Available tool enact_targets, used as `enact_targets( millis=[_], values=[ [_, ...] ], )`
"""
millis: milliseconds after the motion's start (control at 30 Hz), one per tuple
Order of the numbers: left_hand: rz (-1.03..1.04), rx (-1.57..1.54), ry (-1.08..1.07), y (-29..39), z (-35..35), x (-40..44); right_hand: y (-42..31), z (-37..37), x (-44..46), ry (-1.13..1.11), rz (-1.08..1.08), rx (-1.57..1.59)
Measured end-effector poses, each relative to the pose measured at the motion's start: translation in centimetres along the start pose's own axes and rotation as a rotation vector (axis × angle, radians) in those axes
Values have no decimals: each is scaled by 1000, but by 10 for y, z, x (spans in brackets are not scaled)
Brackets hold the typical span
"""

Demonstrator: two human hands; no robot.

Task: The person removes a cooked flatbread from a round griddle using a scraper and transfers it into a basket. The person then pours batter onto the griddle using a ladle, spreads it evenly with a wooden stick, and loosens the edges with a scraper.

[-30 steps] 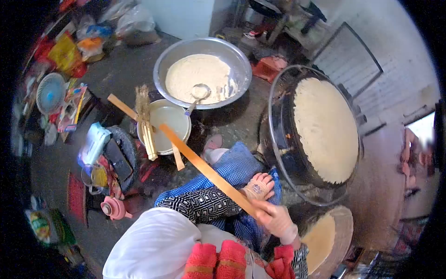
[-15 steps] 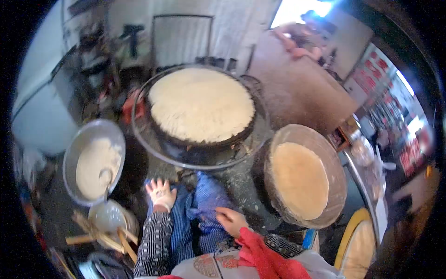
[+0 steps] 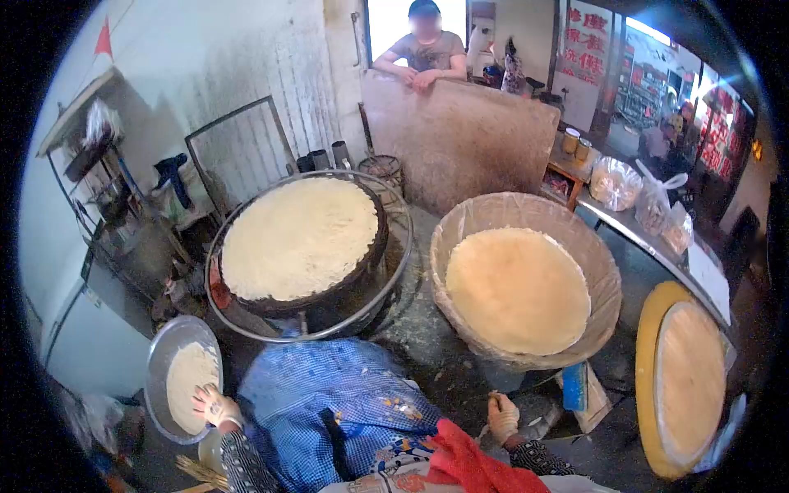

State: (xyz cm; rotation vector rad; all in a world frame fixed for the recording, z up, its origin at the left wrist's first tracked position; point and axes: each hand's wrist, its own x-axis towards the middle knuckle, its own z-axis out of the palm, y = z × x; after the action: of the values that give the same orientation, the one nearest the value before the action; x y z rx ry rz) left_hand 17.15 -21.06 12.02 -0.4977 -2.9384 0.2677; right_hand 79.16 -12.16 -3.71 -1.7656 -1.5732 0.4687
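Note:
My left hand [image 3: 215, 406], in a pale fingerless covering, has its fingers spread over the near edge of the metal bowl [image 3: 157, 393] with pale batter [image 3: 191, 386]. My right hand [image 3: 502, 417] is at the lower middle, fingers curled, right of the blue checked apron [image 3: 320, 411]; whether it holds anything is too small to tell. A pale sheet of batter [image 3: 300, 238] covers the round griddle ahead, inside a metal ring [image 3: 404, 271]. Right of it, a plastic-lined basket [image 3: 606, 283] holds round flat sheets [image 3: 518, 287].
A person [image 3: 427, 51] leans on a brown board [image 3: 460, 131] beyond the griddle. Plastic bags [image 3: 616, 184] and jars [image 3: 570, 141] stand on the counter at right. A yellow-rimmed round board [image 3: 649, 386] leans at lower right. A straw brush [image 3: 200, 474] lies at lower left.
The view has turned right and lifted. The wooden stick that was in my right hand one second ago no longer shows there. My left hand has gone from my knee to the bowl.

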Motion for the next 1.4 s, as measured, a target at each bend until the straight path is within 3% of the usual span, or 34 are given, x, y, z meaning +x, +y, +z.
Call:
enact_targets(
  millis=[33,100,167,233,333,400,433,467,500,600,700,733,767,800,900,967,1100,1167,1200,1333,1400],
  values=[
    [115,-32,92,1,-6,-16,1,-2,-5,-52,34,-72],
    [345,-341,38,16,-27,-50,-25,-13,-9,-217,138,66],
    [627,-578,-146,28,0,-79,-62,-14,-9,-377,189,237],
    [602,-619,-220,39,-8,-144,-80,2,-14,-520,132,524],
    [806,-470,-129,19,-12,-162,-124,1,-19,-628,-140,70],
    [1015,-382,-67,4,-11,-182,-123,8,-13,-596,-250,78],
    [1075,-350,120,-5,-28,-200,-124,11,-13,-586,-305,78],
    [1045,-403,60,-9,-17,-201,-127,18,-10,-621,-217,250],
    [1016,-454,-3,-14,-4,-202,-127,20,-8,-601,-296,190],
    [962,-380,-460,-4,12,-176,-125,31,-4,-512,-533,84],
    [1030,-210,-297,4,39,-175,-116,52,1,-378,-698,89],
    [1046,-284,-128,3,52,-176,-126,48,3,-362,-712,83],
    [1019,-366,-238,5,30,-173,-139,41,4,-352,-723,82],
    [976,-426,-172,4,30,-173,-165,20,1,-307,-702,123],
    [884,-639,-145,-1,16,-177,-178,13,-2,-566,-249,118],
    [914,-704,-266,-11,-15,-184,-175,-1,-8,-587,-272,176],
    [955,-562,-196,-35,-10,-191,-192,-37,-25,-610,-173,271],
    [995,-724,-249,-42,-5,-188,-182,-44,-29,-576,-552,55],
    [1015,-782,-240,-42,-14,-193,-187,-44,-34,-581,-333,131],
    [1077,-742,-186,-44,43,-174,-168,-39,-32,-607,-530,-7],
    [1078,-763,-134,-34,62,-172,-178,-53,-25,-738,-310,-12]
  ],
)
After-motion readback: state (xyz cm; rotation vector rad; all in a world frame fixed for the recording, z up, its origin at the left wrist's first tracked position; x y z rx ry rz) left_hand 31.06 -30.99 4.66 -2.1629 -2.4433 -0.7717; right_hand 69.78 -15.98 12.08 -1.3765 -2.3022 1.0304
